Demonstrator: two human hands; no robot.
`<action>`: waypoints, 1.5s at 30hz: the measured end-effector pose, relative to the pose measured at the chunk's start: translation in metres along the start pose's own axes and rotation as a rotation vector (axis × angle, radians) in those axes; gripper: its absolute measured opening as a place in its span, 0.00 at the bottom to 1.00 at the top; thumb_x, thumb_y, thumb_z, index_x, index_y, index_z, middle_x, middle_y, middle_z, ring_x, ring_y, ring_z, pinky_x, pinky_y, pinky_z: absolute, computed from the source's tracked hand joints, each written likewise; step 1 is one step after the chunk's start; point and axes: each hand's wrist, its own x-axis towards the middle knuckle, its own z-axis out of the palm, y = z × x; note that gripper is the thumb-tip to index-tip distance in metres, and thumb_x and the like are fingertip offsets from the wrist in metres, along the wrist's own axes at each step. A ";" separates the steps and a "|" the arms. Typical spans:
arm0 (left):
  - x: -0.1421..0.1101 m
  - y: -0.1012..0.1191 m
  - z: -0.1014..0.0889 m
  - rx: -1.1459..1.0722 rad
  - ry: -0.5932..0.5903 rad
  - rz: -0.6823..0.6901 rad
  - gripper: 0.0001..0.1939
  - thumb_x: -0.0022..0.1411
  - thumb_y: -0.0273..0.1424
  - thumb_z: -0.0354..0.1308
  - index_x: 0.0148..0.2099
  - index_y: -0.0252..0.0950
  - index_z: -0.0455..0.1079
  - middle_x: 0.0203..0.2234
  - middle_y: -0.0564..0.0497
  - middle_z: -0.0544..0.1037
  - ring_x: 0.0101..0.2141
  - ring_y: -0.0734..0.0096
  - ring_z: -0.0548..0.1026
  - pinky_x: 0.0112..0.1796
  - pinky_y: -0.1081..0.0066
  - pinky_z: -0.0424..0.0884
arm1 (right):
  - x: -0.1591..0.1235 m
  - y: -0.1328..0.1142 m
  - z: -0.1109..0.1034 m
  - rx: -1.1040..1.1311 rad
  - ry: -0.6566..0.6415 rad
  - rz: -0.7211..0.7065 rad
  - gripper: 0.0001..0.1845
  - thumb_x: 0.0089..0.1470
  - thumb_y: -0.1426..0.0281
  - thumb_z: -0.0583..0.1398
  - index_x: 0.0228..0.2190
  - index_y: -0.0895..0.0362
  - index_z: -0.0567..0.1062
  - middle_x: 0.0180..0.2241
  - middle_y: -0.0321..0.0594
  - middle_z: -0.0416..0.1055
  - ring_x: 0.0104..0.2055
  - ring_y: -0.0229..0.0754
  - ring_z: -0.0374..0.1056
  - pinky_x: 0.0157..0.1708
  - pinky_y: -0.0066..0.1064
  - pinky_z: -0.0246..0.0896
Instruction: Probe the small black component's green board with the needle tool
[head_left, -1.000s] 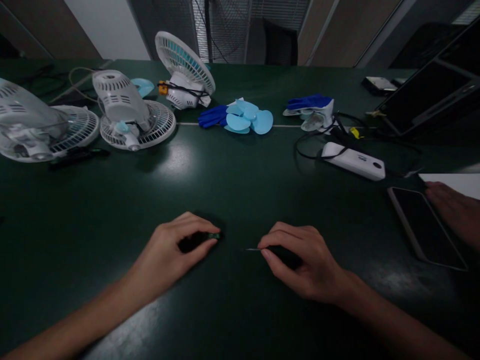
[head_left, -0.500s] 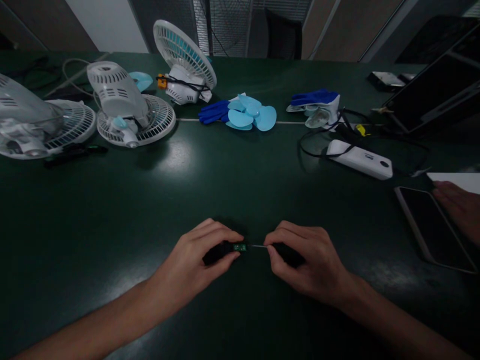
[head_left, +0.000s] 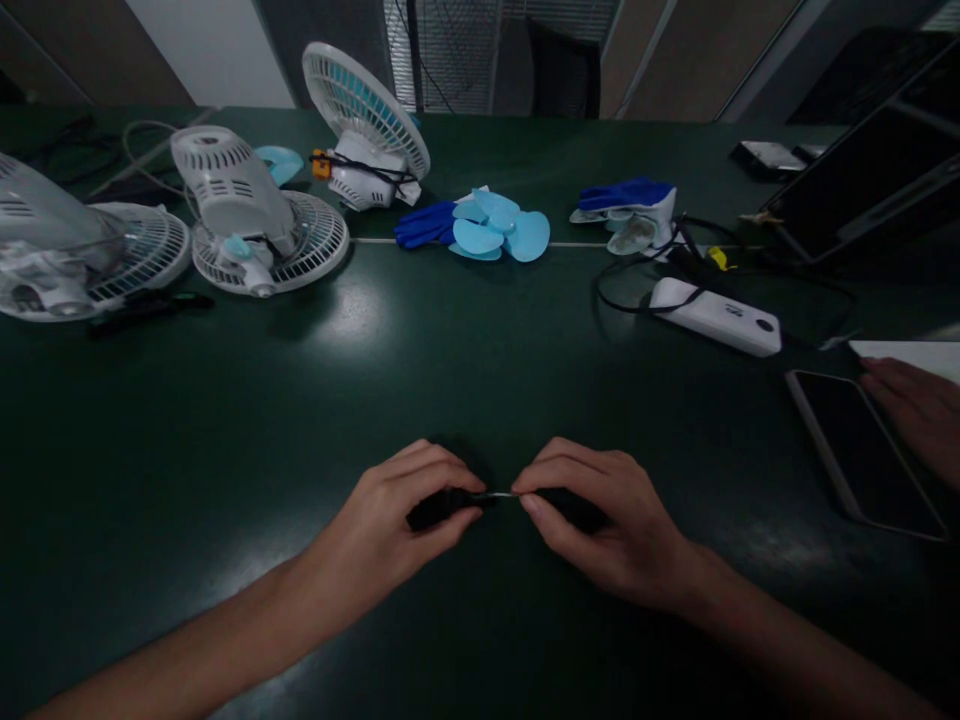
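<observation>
My left hand (head_left: 412, 495) is closed around a black handle (head_left: 442, 503), which looks like a screwdriver handle, low over the dark green table (head_left: 360, 400). Opposite it, my right hand (head_left: 600, 510) pinches a thin metal shaft (head_left: 504, 495) between thumb and fingers. The shaft points left and its far end meets the handle's tip at my left fingertips. Whether it sits inside the handle I cannot tell. My fingers hide much of both parts.
Several white fans (head_left: 270, 230) stand at the back left, with a black-and-green tool (head_left: 150, 308) before them. Behind the hands lie blue fan blades (head_left: 501, 225) and gloves (head_left: 630, 205). Rightward are a white power bank-like device (head_left: 716, 315), a phone (head_left: 862, 450) and another person's hand (head_left: 915, 405).
My right hand has moved left with the metal shaft, closing the gap to the handle. The green marking at the handle's end no longer shows. My left hand has stayed nearly still.
</observation>
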 end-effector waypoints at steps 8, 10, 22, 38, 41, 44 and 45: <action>-0.001 -0.001 -0.001 0.011 0.001 -0.012 0.09 0.68 0.29 0.61 0.49 0.40 0.75 0.41 0.51 0.79 0.43 0.70 0.75 0.44 0.69 0.71 | -0.007 0.006 0.001 -0.162 -0.034 0.027 0.06 0.58 0.75 0.61 0.36 0.57 0.78 0.29 0.36 0.71 0.26 0.35 0.66 0.26 0.31 0.56; -0.001 -0.001 -0.001 0.003 0.003 -0.011 0.09 0.68 0.29 0.61 0.49 0.39 0.75 0.41 0.51 0.79 0.43 0.70 0.75 0.44 0.68 0.71 | -0.008 0.006 0.003 -0.195 -0.064 0.025 0.06 0.58 0.75 0.61 0.36 0.56 0.78 0.28 0.35 0.70 0.26 0.36 0.65 0.26 0.31 0.55; -0.003 0.001 -0.001 -0.001 -0.017 -0.030 0.09 0.68 0.28 0.61 0.49 0.41 0.74 0.41 0.52 0.78 0.42 0.72 0.75 0.44 0.70 0.71 | -0.002 0.000 -0.001 -0.134 0.045 0.050 0.06 0.61 0.76 0.61 0.39 0.57 0.77 0.32 0.38 0.74 0.29 0.36 0.69 0.29 0.30 0.62; 0.012 0.012 0.033 0.544 -0.191 0.544 0.13 0.73 0.25 0.50 0.56 0.31 0.70 0.59 0.43 0.75 0.61 0.63 0.71 0.63 0.62 0.66 | -0.013 0.017 -0.010 0.252 0.544 0.551 0.10 0.65 0.60 0.62 0.39 0.52 0.78 0.28 0.34 0.68 0.24 0.35 0.59 0.22 0.28 0.51; -0.009 -0.015 -0.013 0.586 -0.206 0.361 0.15 0.74 0.26 0.49 0.59 0.36 0.69 0.62 0.46 0.72 0.63 0.65 0.68 0.63 0.61 0.66 | -0.013 0.016 -0.011 0.253 0.506 0.560 0.10 0.65 0.59 0.62 0.39 0.52 0.79 0.29 0.34 0.68 0.25 0.35 0.60 0.22 0.28 0.51; -0.038 -0.048 -0.071 0.636 -0.095 0.071 0.16 0.73 0.33 0.52 0.60 0.44 0.69 0.61 0.52 0.73 0.60 0.64 0.72 0.59 0.61 0.70 | -0.012 0.015 -0.012 0.258 0.481 0.579 0.10 0.65 0.59 0.62 0.39 0.51 0.79 0.28 0.34 0.68 0.25 0.35 0.60 0.22 0.28 0.52; -0.046 -0.058 -0.088 0.648 -0.009 -0.048 0.17 0.72 0.36 0.52 0.61 0.45 0.68 0.61 0.52 0.74 0.58 0.64 0.74 0.57 0.61 0.71 | -0.011 0.015 -0.012 0.259 0.477 0.584 0.10 0.65 0.59 0.61 0.39 0.51 0.79 0.29 0.34 0.68 0.26 0.35 0.59 0.22 0.28 0.52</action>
